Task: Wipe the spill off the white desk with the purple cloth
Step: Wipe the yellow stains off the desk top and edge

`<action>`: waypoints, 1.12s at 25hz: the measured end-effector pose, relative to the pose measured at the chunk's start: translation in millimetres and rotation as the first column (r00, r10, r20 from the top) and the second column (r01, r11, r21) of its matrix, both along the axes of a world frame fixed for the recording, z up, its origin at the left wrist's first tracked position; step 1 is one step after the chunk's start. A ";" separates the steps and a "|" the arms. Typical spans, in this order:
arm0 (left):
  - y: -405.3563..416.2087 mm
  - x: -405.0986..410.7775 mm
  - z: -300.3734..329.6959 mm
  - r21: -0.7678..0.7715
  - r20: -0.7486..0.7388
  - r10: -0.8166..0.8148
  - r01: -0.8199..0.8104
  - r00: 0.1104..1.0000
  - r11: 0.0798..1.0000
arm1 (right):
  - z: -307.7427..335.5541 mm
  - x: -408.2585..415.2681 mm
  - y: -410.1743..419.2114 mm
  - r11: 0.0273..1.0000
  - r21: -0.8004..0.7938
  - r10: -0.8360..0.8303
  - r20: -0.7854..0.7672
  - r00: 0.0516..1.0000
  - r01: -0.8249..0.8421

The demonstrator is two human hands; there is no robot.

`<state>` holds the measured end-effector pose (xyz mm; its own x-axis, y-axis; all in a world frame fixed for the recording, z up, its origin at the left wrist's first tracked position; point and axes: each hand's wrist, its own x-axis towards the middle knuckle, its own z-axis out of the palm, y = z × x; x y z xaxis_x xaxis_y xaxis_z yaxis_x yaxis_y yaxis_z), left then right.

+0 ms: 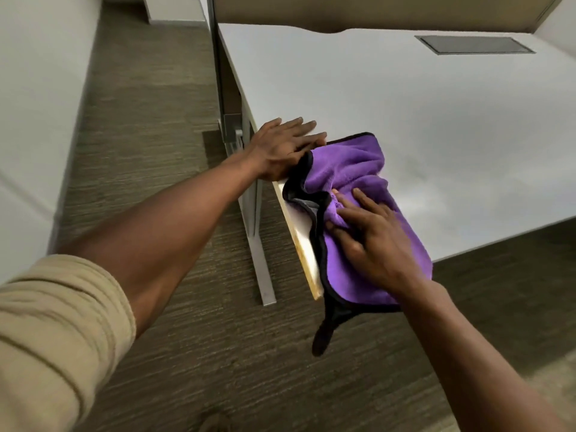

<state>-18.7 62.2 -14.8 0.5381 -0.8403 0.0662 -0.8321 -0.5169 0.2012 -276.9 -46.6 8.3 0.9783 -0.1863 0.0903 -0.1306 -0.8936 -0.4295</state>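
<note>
The purple cloth (358, 169) with black edging lies bunched on the near left corner of the white desk (405, 98). One black corner of it hangs off the desk's edge toward the floor. My right hand (371, 235) presses flat on top of the cloth, fingers spread and gripping the folds. My left hand (283, 148) rests palm down on the desk's left edge, touching the cloth's upper left side. A faint damp sheen shows on the desk just right of the cloth; no distinct spill is visible.
A grey cable hatch (475, 45) is set into the desk at the far right. A metal desk leg (258, 244) stands under the near corner. A beige partition (374, 10) lines the desk's back. Brown carpet (156, 151) and a white wall (37, 104) lie to the left.
</note>
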 end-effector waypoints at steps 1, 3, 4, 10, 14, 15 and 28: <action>-0.8 -1.6 -0.5 -0.019 -0.020 0.009 -0.010 1.000 1.000 | -3.7 -14.7 0.5 1.000 0.015 0.021 0.023 1.000 -0.021; -0.1 -3.2 -0.4 -0.054 -0.057 0.037 -0.040 0.998 0.998 | -11.6 -55.7 2.5 0.992 0.092 0.069 0.117 0.991 -0.080; 0.6 -3.3 -0.8 -0.061 -0.070 0.042 -0.046 0.997 0.997 | -13.9 -74.0 3.3 0.987 0.118 0.091 0.129 0.988 -0.106; -1.8 -5.9 3.0 -0.014 -0.042 0.031 -0.032 0.999 0.999 | -5.9 -28.4 11.3 0.997 0.070 0.034 0.065 0.997 -0.038; -0.6 -6.6 7.0 0.049 -0.003 0.011 -0.011 1.000 0.999 | -8.5 -23.9 11.2 0.998 0.047 0.035 0.063 0.997 -0.038; -0.3 -8.2 6.9 0.019 -0.037 0.026 -0.026 0.999 0.999 | -11.4 -42.4 4.7 0.994 0.077 0.068 0.076 0.995 -0.074; -0.6 -10.2 8.4 0.000 -0.044 0.030 -0.030 0.999 1.000 | -9.8 -57.1 6.8 0.982 0.105 0.162 -0.008 0.987 -0.160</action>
<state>-29.0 61.6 -6.4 0.5658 -0.8235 0.0424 -0.8062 -0.5417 0.2381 -334.1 -39.8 -1.4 0.9975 -0.0338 0.0619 0.0033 -0.8543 -0.5198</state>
